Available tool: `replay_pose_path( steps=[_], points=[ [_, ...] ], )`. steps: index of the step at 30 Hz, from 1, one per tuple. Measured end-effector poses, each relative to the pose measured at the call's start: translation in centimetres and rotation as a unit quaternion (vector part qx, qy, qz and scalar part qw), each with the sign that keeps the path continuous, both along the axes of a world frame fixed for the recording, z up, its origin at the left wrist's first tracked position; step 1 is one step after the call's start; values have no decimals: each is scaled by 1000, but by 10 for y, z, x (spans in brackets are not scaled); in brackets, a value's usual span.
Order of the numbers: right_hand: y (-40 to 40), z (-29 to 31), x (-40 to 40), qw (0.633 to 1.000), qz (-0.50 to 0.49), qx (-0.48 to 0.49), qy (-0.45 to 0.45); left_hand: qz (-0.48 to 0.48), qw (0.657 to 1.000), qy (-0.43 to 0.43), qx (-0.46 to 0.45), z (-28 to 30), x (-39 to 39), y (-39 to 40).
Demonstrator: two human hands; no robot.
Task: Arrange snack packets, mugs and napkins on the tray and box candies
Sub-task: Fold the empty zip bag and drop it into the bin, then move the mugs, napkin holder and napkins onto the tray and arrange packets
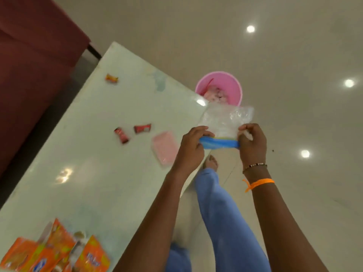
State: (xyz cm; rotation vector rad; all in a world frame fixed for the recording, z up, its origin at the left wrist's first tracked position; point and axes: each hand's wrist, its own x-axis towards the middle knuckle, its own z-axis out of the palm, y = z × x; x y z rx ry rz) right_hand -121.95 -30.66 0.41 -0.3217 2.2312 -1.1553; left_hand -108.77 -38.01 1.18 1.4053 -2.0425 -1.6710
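My left hand (191,146) and my right hand (252,142) each pinch one end of the blue zip strip of a clear plastic bag (225,120), held in the air past the table's right edge. The bag hangs away from me, above a pink bucket (232,83). On the pale glass table (98,173) lie two red candies (122,135) (142,128), an orange candy (111,78) farther off, and a pink napkin packet (164,148) near my left hand. Orange snack packets (59,252) crowd the near left corner.
A dark red sofa (33,75) stands beyond the table's left side. The pink bucket on the glossy floor holds pinkish crumpled items. My leg in blue trousers (222,213) and bare foot are beside the table's edge. Ceiling lights reflect in the floor.
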Motion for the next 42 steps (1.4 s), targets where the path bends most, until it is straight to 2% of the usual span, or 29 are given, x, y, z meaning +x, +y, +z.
replay_pose_path(
  steps=[3,6,8,12,18,21,25,30,38,42],
  points=[
    [-35,-15,-68,994,-6,22,104,-58,998,-11,32,-26,-64,-39],
    [-65,-38,-114,983,16,34,180,-5,998,-33,55,-45,-110,-72],
    [-84,-60,-136,977,53,52,199,38,995,-56,77,-61,-136,-93],
    [-113,-116,-154,969,173,124,126,99,980,-114,127,-95,-168,-129],
    [-136,-209,-151,921,321,221,-4,48,972,-154,171,-145,-201,-145],
    [-139,-228,-157,931,282,223,-65,48,968,-164,184,-155,-206,-142],
    [-135,-200,-165,971,170,149,-75,72,968,-143,191,-144,-208,-135],
    [-132,-132,-152,979,114,31,-164,153,965,-100,190,-107,-195,-118],
    [-121,-42,-78,959,181,-10,-218,290,941,-9,174,-43,-122,-78],
    [-105,-14,-27,944,235,-8,-233,368,912,44,178,-19,-65,-47]
  ],
)
